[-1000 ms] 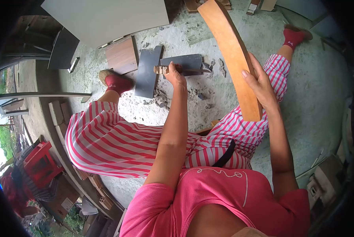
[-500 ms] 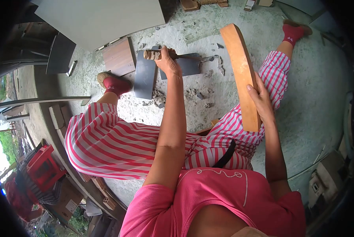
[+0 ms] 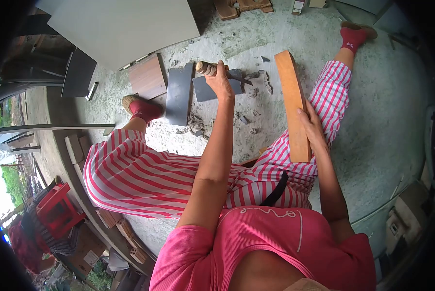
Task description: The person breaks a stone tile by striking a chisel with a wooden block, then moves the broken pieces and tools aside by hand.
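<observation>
My left hand (image 3: 221,85) is closed around the wooden handle of a tool (image 3: 205,68). Its dark, narrow blade points right, over a dark grey tile piece (image 3: 207,91) on the floor. A longer dark tile (image 3: 179,94) lies just left of that piece. My right hand (image 3: 313,127) grips the right side of a long, slightly curved tan wooden piece (image 3: 292,102), thumb on its face. The wood's lower end is over my right thigh. Grey crumbs and fragments (image 3: 195,127) are scattered around the tiles.
A brownish wood-look tile (image 3: 148,77) lies near my left foot. A large pale panel (image 3: 125,29) stands at the upper left. Broken brown blocks (image 3: 227,8) are at the top. A red plastic object (image 3: 57,208) is at the lower left.
My left hand and the tool have shifted right and a little down, and the blade now tilts down to the right. The wooden piece's top end has dropped lower, and the view has shifted slightly.
</observation>
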`<move>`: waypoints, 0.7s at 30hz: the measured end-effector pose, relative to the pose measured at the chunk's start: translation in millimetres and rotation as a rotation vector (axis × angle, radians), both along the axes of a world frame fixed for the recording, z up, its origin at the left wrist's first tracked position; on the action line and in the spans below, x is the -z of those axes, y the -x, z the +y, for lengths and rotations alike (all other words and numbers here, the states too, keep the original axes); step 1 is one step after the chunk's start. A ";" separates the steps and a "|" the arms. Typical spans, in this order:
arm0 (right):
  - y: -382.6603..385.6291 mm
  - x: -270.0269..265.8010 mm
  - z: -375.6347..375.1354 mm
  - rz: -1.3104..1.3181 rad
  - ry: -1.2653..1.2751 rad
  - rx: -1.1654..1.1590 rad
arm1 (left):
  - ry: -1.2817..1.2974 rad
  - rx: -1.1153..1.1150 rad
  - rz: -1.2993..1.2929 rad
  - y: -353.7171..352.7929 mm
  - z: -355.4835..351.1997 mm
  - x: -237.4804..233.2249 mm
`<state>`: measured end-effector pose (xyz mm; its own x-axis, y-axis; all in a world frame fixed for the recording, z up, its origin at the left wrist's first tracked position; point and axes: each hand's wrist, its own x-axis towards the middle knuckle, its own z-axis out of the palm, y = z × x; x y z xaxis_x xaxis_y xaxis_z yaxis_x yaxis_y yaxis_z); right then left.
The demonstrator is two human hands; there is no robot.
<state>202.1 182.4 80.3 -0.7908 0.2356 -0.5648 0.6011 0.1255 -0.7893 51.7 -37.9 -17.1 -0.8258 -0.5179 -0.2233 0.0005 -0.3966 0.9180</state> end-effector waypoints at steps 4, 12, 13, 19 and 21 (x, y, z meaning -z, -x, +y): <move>2.7 3.8 -0.9 0.024 -0.011 -0.036 | -0.042 0.002 -0.029 3.0 -7.3 -6.1; 16.3 14.8 -10.2 0.045 0.013 -0.088 | 0.022 0.103 -0.300 4.7 -72.4 4.4; 19.1 15.1 -13.8 0.050 0.054 -0.078 | 0.014 0.060 -0.320 1.4 -79.3 20.1; 33.4 30.0 -34.6 0.039 0.127 -0.060 | -0.083 -0.049 -0.388 -14.0 -95.8 47.8; 38.9 37.3 -35.3 0.039 0.138 -0.065 | -0.058 0.008 -0.445 -15.9 -100.1 48.6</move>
<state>163.2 147.2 43.1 -0.8241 0.1049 -0.5566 0.5634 0.0518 -0.8245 67.6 -137.9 -65.7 -0.6466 -0.4881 -0.5862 -0.3924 -0.4463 0.8043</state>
